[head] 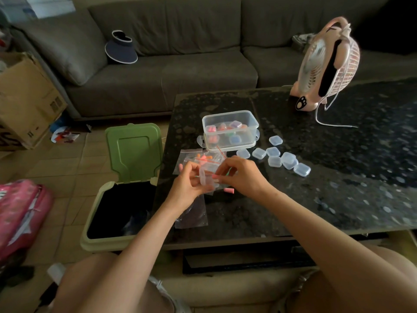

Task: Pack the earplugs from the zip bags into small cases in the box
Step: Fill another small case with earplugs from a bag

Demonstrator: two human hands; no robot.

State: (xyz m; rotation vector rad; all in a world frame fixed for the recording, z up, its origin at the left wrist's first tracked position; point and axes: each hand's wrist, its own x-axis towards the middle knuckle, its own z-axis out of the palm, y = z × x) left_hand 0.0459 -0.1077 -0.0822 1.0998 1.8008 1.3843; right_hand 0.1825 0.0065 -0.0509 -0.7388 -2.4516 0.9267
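My left hand [188, 187] holds a small clear case [206, 179] with its lid up, above the table's near left part. My right hand [242, 175] pinches a pink earplug [216, 176] at the case's opening. Another pink earplug [229, 190] lies on the table just below my right hand. Zip bags [203, 160] with orange earplugs lie behind my hands, and an empty-looking bag [191, 214] lies under my left wrist. The clear box [230, 129] behind them holds several filled cases. Several empty small cases [274, 158] sit to the right of the box.
The dark glass table [316, 177] carries a pink fan [327, 64] with a white cable at the back right. A green bin [126, 188] with its lid up stands on the floor at the table's left. A grey sofa [180, 64] lies beyond.
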